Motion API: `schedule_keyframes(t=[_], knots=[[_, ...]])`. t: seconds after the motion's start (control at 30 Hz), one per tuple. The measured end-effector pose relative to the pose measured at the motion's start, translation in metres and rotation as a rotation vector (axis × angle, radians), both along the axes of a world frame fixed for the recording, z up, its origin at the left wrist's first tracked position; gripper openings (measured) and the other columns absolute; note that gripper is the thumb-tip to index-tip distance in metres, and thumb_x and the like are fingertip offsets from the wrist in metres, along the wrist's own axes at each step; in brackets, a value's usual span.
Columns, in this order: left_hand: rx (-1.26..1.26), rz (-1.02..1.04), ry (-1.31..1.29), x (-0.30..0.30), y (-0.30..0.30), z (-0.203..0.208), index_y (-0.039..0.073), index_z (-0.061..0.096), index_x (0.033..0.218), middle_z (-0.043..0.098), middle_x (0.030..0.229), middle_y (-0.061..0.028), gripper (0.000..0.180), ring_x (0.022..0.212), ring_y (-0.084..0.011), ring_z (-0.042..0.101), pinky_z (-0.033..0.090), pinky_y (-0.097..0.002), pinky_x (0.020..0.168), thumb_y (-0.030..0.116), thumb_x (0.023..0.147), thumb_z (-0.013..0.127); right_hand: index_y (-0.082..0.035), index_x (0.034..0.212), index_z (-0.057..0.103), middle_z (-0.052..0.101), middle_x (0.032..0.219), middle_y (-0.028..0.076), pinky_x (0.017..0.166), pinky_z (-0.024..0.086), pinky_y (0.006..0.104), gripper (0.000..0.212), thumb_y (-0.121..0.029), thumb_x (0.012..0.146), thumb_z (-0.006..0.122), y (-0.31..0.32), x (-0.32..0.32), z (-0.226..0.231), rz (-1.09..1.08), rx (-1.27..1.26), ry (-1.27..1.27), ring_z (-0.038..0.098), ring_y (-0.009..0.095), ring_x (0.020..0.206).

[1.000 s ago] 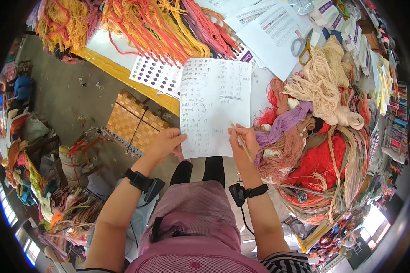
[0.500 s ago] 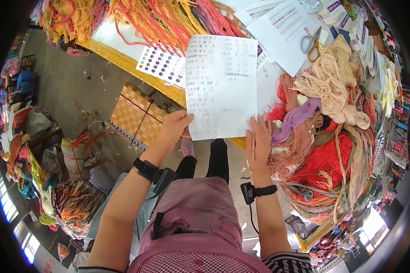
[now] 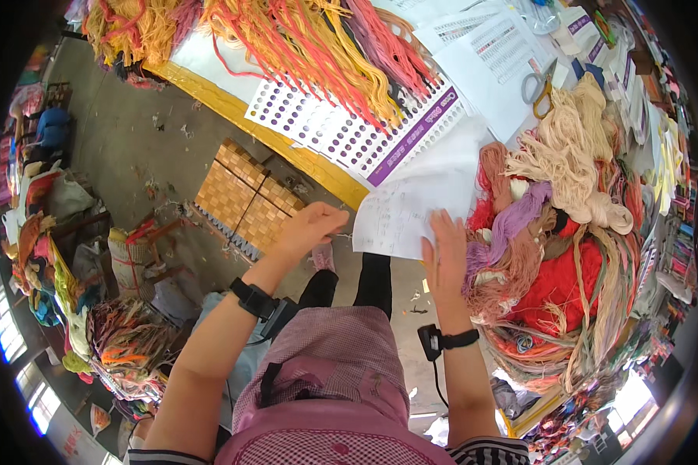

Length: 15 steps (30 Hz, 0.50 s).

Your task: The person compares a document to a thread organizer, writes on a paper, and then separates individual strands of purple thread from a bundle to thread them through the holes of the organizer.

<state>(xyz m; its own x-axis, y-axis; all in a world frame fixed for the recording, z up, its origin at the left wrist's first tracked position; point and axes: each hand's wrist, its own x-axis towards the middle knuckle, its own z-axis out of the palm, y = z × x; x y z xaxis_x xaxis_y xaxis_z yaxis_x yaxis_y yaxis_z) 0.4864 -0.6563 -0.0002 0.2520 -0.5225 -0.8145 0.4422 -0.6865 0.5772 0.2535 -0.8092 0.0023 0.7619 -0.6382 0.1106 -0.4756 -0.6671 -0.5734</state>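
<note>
A white paper sheet (image 3: 407, 209) with handwriting lies over the yellow table edge (image 3: 287, 147), partly hanging off toward me. My right hand (image 3: 446, 260) rests flat on its right side with the fingers spread. My left hand (image 3: 310, 229) has its fingers curled together at the sheet's left edge and seems to pinch it. Both wrists carry black bands. A white colour chart card (image 3: 349, 132) with rows of purple dots lies just beyond the sheet.
Long orange, yellow and pink yarn skeins (image 3: 310, 39) cover the table's far side. A heap of red, purple and cream yarn (image 3: 566, 232) sits beside my right hand. Scissors (image 3: 539, 85) lie on printed sheets. A woven stool (image 3: 248, 198) stands on the floor below.
The sheet came down from being held upright and now lies flatter on the table edge. My right hand let go of its edge and moved on top of it.
</note>
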Motion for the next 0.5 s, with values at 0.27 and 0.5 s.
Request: schedule_keyframes(t=[0.27,0.5], knots=[[-0.264,-0.259,-0.774,-0.015,-0.029,0.010,0.005,0.062,0.097,0.066,0.093,-0.0077,0.021,0.086,-0.0219,0.063,0.050,-0.0307,0.075,0.020,0.083,0.066,-0.002,0.114,0.060,0.062,0.109,0.017,0.089,0.042,0.0484,0.042,-0.020,0.078,0.072,-0.002,0.019,-0.019,0.012,-0.063,0.012,0.056,0.039,0.103],[-0.227,-0.345,-0.966,-0.018,-0.084,0.012,0.002,0.064,0.098,0.065,0.073,-0.0067,0.021,0.069,-0.0213,0.064,0.051,-0.0296,0.063,0.014,0.081,0.066,-0.005,0.114,0.059,0.061,0.112,0.016,0.101,0.034,0.0518,0.040,-0.021,0.079,0.071,-0.003,0.016,-0.015,0.047,0.000,0.045,0.054,0.036,0.109]])
